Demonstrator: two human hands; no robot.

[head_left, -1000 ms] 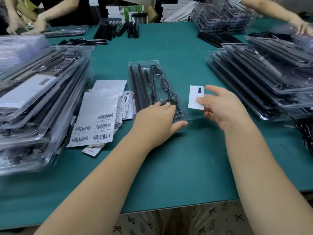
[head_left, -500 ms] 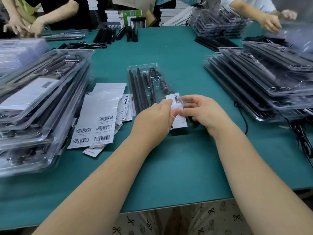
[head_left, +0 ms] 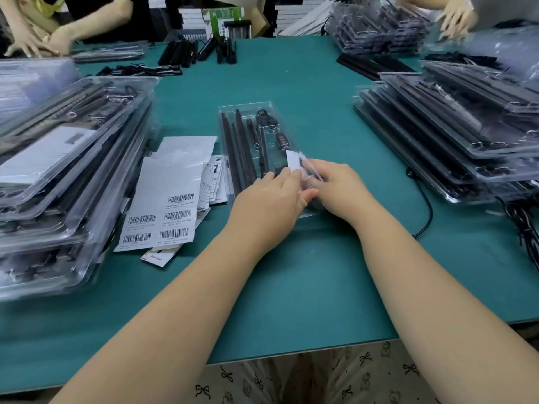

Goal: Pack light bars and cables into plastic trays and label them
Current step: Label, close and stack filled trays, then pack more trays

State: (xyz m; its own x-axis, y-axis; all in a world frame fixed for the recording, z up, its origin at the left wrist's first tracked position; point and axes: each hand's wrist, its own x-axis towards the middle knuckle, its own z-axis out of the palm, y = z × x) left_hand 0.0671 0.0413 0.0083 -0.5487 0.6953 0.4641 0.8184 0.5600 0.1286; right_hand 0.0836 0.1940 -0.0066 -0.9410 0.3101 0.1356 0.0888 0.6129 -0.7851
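**K:** Checking the labelling step. Where's the tray?

**M:** Clear plastic tray lies flat mid-bench, long axis pointing away from the person. Light bars sit in the left channels, cable and a small dark module in the right ones. Near end is covered by both hands.

**K:** Hands doing what?

**M:** Both on a small white label at the tray's near right corner. Left hand lies palm down over the tray end, fingers stretched out flat onto the label's left edge. My read: it pins the tray so it can't slide and holds the label down. Right hand has its fingers curled at the label's right side, with some clear film there too. Looks like a pinch on the label, but the thumb is hidden.

**K:** Stuck down yet?

**M:** Can't tell. The far end shows white above the fingers and seems slightly lifted, so I'd judge it mid-application or being positioned.

**K:** Surroundings?

**M:** Barcode label sheets lie just left of the tray, within easy reach. Stacks of packed trays left and more trays right, probably one done and one pending; which is which I can't say. Other workers' hands at the far edge.

**K:** Risk?

**M:** Label going on skewed or creased.
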